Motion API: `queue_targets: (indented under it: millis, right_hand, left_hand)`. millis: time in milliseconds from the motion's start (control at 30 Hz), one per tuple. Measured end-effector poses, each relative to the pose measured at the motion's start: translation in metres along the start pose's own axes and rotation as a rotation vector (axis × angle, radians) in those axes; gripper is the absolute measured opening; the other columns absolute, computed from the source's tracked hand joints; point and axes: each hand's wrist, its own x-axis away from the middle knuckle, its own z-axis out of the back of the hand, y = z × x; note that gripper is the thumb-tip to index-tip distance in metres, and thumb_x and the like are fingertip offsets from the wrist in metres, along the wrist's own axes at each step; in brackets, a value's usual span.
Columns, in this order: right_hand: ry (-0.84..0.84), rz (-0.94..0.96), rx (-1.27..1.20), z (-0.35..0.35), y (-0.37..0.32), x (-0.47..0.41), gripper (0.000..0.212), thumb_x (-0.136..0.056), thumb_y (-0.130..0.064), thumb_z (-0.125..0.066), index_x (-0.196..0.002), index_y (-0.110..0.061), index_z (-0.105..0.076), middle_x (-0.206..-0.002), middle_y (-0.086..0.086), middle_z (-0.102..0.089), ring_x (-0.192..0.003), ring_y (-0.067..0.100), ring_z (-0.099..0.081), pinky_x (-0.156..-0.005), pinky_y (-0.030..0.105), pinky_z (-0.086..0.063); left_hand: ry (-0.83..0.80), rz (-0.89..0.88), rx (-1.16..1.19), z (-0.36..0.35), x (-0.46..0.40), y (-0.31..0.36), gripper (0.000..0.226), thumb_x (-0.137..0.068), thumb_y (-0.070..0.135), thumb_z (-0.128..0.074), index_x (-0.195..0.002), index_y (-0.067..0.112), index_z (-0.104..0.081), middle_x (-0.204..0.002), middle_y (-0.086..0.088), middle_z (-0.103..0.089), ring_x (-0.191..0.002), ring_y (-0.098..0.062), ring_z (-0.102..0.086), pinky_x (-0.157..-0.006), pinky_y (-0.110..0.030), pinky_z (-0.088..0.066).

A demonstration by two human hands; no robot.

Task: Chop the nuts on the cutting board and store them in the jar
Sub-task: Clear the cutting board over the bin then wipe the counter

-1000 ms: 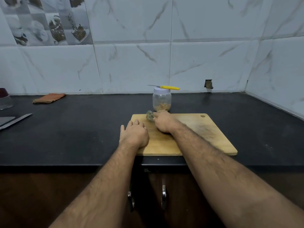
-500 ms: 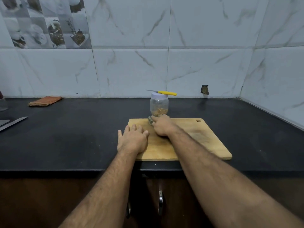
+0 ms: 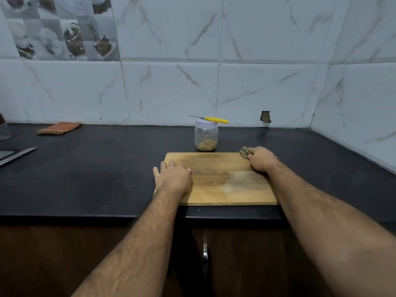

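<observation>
The head view looks down on a black tabletop (image 3: 85, 179) set against marbled wall tiles. Far out to the left of both hands a long steel blade (image 3: 18, 155) lies flat near the edge of the view, and behind it, close to the wall, sits a folded orange cloth (image 3: 59, 128). Nearer the middle, the left hand (image 3: 172, 176) rests palm down on the near-left corner of the wooden cutting board (image 3: 222, 189); its fingers are straight and spread, partly over the board's left edge onto the tabletop, and its grip holds nothing. The board lies flat close to the tabletop's front edge, with a darker patch across the part between the two hands. Just behind the board's far edge, between the hands and further from the person, stands the clear jar (image 3: 206, 137), upright with its pale lid on and a low layer of light brown nut pieces at the bottom. A knife with a yellow handle (image 3: 211, 119) lies across the lid, blade pointing left. To the right, the right hand (image 3: 260, 160) sits at the board's far-right corner, fingers curled, its grip clamped on a small bunched dark rag (image 3: 245, 151) that pokes out past the fingertips and touches the board's corner. Beyond that hand, in the wall, there is a small dark square hole (image 3: 265, 116). Below the tabletop a metal cabinet handle (image 3: 205, 252) shows between the forearms.
</observation>
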Motion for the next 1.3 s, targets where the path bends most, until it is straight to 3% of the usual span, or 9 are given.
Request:
queue_targets:
  millis: [133,267,400,667,833,933,1133,1233,1300]
  right_hand:
    - [0.017,0.02,0.028,-0.004,-0.024,0.008,0.046,-0.096,-0.014,-0.039,-0.137,-0.027,-0.055,-0.129,0.008,-0.059,-0.117,0.027,-0.054,-0.095,0.041,-0.05]
    - [-0.042,0.232,-0.023,-0.023,-0.074,0.032,0.038,-0.101,-0.027,-0.045,-0.136,-0.029,-0.059,-0.134,0.004,-0.061,-0.116,0.023,-0.057,-0.101,0.038,-0.047]
    - [-0.045,0.394,0.038,-0.044,-0.101,0.053,0.047,-0.102,-0.029,-0.041,-0.149,-0.027,-0.042,-0.153,0.003,-0.042,-0.137,0.025,-0.04,-0.113,0.041,-0.036]
    - [-0.022,0.391,-0.088,-0.02,-0.041,0.096,0.041,-0.103,-0.022,-0.045,-0.143,-0.031,-0.052,-0.151,-0.009,-0.045,-0.133,0.02,-0.045,-0.11,0.037,-0.037]
    - [0.068,-0.022,-0.056,-0.001,-0.012,0.061,0.035,-0.097,-0.023,-0.04,-0.122,-0.023,-0.065,-0.124,0.007,-0.062,-0.105,0.025,-0.057,-0.092,0.039,-0.051]
    - [0.016,0.126,-0.087,-0.02,-0.066,0.071,0.035,-0.095,-0.018,-0.043,-0.121,-0.026,-0.066,-0.119,0.005,-0.065,-0.101,0.025,-0.059,-0.091,0.04,-0.053]
    - [0.087,0.438,-0.021,-0.034,-0.1,0.137,0.041,-0.098,-0.015,-0.047,-0.136,-0.024,-0.058,-0.138,0.001,-0.055,-0.124,0.025,-0.049,-0.099,0.039,-0.045]
    - [0.05,0.4,-0.093,-0.02,-0.067,0.15,0.043,-0.101,-0.014,-0.048,-0.141,-0.027,-0.054,-0.147,-0.009,-0.049,-0.13,0.02,-0.046,-0.107,0.036,-0.039]
    - [0.065,0.277,-0.071,-0.008,-0.032,0.145,0.046,-0.098,-0.009,-0.05,-0.139,-0.031,-0.056,-0.143,-0.007,-0.053,-0.126,0.021,-0.05,-0.103,0.034,-0.04]
  left_hand:
    - [0.053,-0.035,0.04,-0.004,0.001,0.002,0.045,-0.105,0.035,-0.027,-0.145,0.021,-0.039,-0.157,-0.007,-0.031,-0.149,-0.03,-0.014,-0.121,-0.051,-0.01]
    - [0.066,-0.018,0.019,-0.004,0.001,0.0,0.04,-0.105,0.036,-0.028,-0.136,0.026,-0.049,-0.154,-0.007,-0.036,-0.145,-0.029,-0.023,-0.118,-0.051,-0.017]
    - [0.071,-0.023,0.022,-0.004,0.004,0.004,0.043,-0.105,0.038,-0.026,-0.14,0.025,-0.047,-0.156,-0.006,-0.033,-0.146,-0.028,-0.022,-0.119,-0.05,-0.017]
    - [0.065,-0.009,0.024,-0.004,0.002,0.003,0.04,-0.105,0.037,-0.027,-0.138,0.028,-0.047,-0.154,-0.003,-0.036,-0.145,-0.027,-0.024,-0.118,-0.05,-0.02]
    - [0.057,-0.041,0.052,-0.003,0.004,0.0,0.049,-0.104,0.047,-0.021,-0.141,0.027,-0.047,-0.156,-0.005,-0.033,-0.146,-0.029,-0.022,-0.118,-0.051,-0.019]
    - [0.05,-0.038,0.045,-0.001,0.006,0.002,0.052,-0.103,0.051,-0.021,-0.143,0.028,-0.046,-0.158,-0.005,-0.031,-0.146,-0.029,-0.02,-0.118,-0.05,-0.018]
    - [0.081,-0.009,0.022,-0.001,0.005,0.003,0.043,-0.105,0.039,-0.024,-0.137,0.026,-0.05,-0.152,-0.005,-0.038,-0.142,-0.029,-0.027,-0.115,-0.052,-0.023]
    - [0.08,-0.011,0.036,-0.002,0.005,0.002,0.043,-0.104,0.04,-0.025,-0.135,0.027,-0.052,-0.15,-0.003,-0.041,-0.141,-0.027,-0.028,-0.115,-0.05,-0.023]
    - [0.077,-0.017,0.047,-0.003,0.004,0.001,0.043,-0.104,0.041,-0.025,-0.134,0.027,-0.052,-0.15,-0.003,-0.04,-0.142,-0.027,-0.027,-0.116,-0.05,-0.022]
